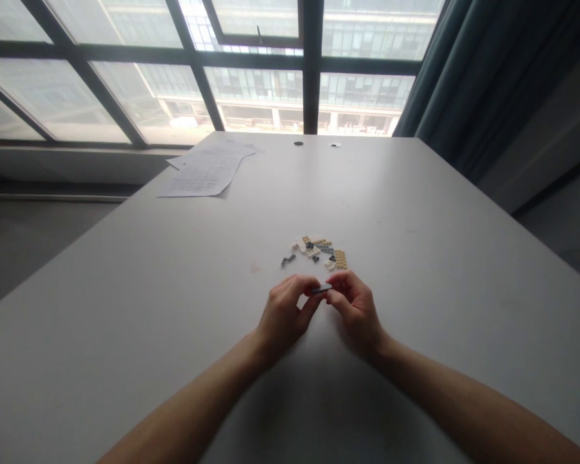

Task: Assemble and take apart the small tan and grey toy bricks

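Note:
My left hand [286, 310] and my right hand [354, 308] meet over the white table [415, 212], fingertips pinched together on a small grey flat brick piece [321, 288] held between them. Just beyond the hands lies a little heap of small building bricks [319, 250] in tan, white and dark grey, with a separate dark piece [287, 260] at its left. Both forearms stretch in from the bottom edge.
Several printed paper sheets [207, 171] lie at the table's far left corner. Two round cable holes [298, 144] sit near the far edge. Behind stand a large window [251, 64] and a dark curtain [488, 77] at right.

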The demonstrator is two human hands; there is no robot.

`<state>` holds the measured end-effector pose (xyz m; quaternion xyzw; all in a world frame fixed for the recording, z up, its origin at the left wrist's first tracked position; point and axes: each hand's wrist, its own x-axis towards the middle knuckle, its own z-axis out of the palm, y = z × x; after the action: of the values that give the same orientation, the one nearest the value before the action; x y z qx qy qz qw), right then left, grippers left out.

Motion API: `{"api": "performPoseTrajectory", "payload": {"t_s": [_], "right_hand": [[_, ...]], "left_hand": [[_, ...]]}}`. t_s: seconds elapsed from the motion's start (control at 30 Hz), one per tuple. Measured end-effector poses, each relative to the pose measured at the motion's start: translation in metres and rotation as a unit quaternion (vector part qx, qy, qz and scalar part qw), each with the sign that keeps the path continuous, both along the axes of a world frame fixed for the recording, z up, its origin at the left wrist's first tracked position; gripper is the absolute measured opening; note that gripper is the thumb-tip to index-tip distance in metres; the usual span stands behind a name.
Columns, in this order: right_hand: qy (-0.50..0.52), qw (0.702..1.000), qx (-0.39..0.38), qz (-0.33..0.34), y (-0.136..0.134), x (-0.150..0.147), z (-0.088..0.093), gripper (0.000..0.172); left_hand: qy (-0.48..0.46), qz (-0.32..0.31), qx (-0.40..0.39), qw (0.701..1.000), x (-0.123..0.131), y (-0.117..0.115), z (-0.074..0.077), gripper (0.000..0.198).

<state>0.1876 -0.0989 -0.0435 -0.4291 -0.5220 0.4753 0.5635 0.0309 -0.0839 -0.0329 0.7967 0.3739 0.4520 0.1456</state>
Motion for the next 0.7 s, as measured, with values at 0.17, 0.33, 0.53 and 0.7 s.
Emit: {"api": "performPoseTrajectory", "payload": {"t_s": [0.17, 0.33, 0.53, 0.7], "right_hand": [[-0.015, 1.000, 0.000, 0.007, -0.0008, 0.0005, 0.0006, 0.012], [-0.041, 0.999, 0.013, 0.004, -0.0020, 0.0007, 0.0045, 0.023], [-0.031, 0.999, 0.020, -0.009, -0.0012, 0.0004, 0.0032, 0.017], [-0.030, 0.999, 0.036, 0.019, -0.0030, 0.0017, 0.0034, 0.014]], "left_hand": [[0.006, 0.010, 0.000, 1.000, -0.0016, 0.0019, -0.0011, 0.005], [0.012, 0.018, -0.007, 1.000, -0.0018, 0.0031, 0.0017, 0.017], [0.014, 0.007, -0.028, 0.999, -0.0015, 0.0030, 0.0049, 0.037], [0.014, 0.012, -0.036, 0.999, -0.0021, 0.0025, 0.0050, 0.045]]}}
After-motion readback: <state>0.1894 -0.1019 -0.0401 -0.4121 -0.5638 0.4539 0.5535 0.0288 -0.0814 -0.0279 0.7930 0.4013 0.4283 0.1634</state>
